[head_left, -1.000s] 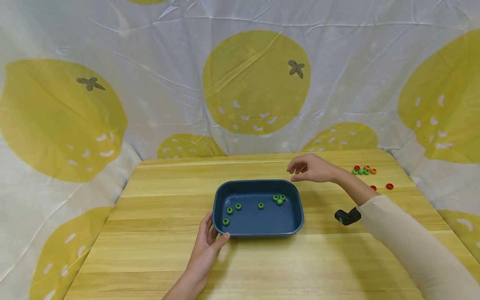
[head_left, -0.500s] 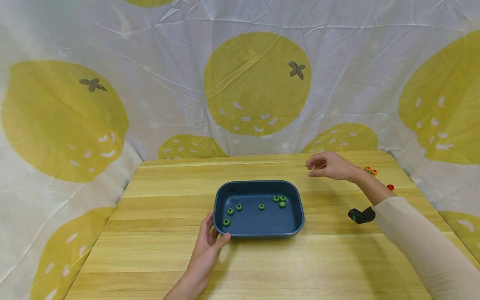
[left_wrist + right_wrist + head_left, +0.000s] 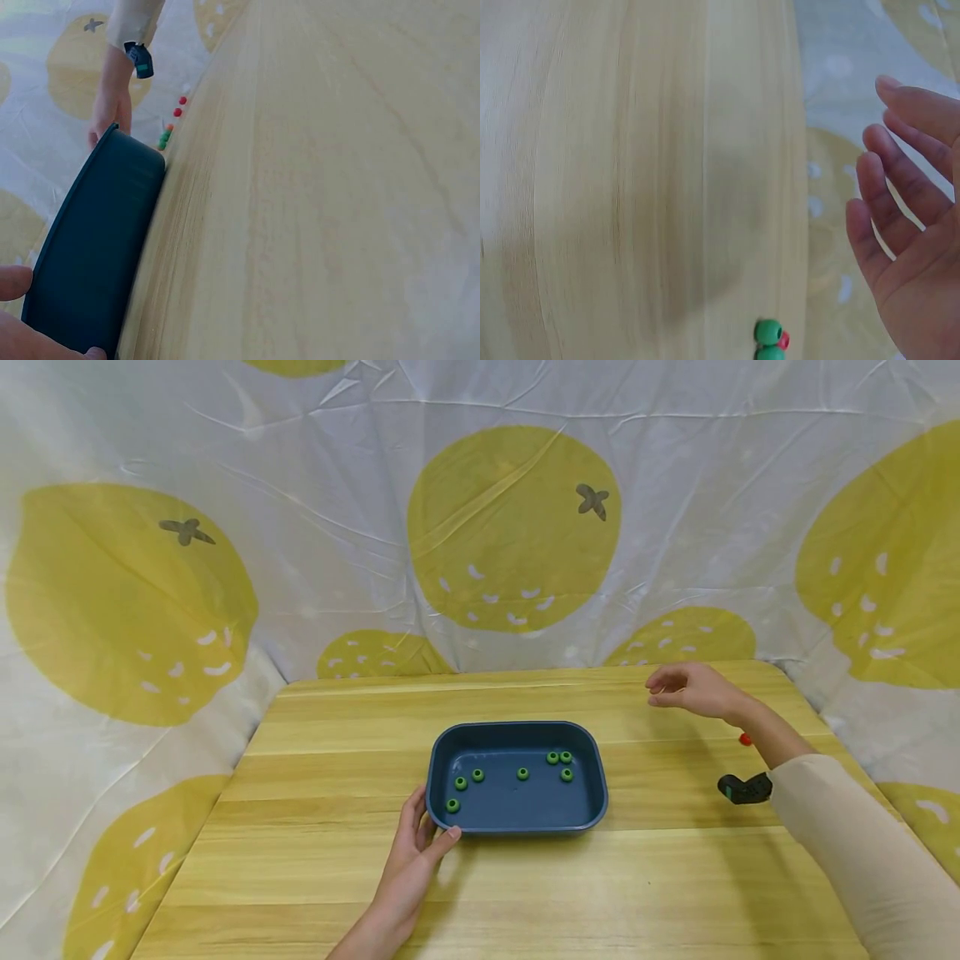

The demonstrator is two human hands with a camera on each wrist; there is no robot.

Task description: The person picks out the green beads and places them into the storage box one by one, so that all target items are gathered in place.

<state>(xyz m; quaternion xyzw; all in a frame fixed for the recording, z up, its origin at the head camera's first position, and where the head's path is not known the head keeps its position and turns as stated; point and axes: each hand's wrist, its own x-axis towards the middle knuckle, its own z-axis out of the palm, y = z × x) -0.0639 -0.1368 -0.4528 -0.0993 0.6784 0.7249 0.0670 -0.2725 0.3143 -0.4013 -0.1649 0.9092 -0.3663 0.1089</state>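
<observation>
My left hand [image 3: 405,870] grips the front left corner of a dark blue plastic tray [image 3: 517,832], thumb at the front rim and fingers along the left side. Several round green beads [image 3: 522,773] with holes lie scattered on the tray's floor. My right hand [image 3: 696,690] is in the air over the back right of the table, fingers loosely bent. In the right wrist view its palm shows with nothing in it. Nearest to that hand, a green bead [image 3: 768,331] and a red bead [image 3: 784,340] sit on the table.
Beyond the tray in the left wrist view is a row of loose red, orange and green beads [image 3: 164,137]; my right arm hides most of them from the head view. One red bead [image 3: 745,739] shows beside the forearm. A lemon-print cloth [image 3: 517,527] hangs behind the wooden table [image 3: 300,827].
My right hand has moved rightward, away from the tray, and its arm now covers most of the loose beads. One green bead has rolled forward in the tray. The left hand stays put.
</observation>
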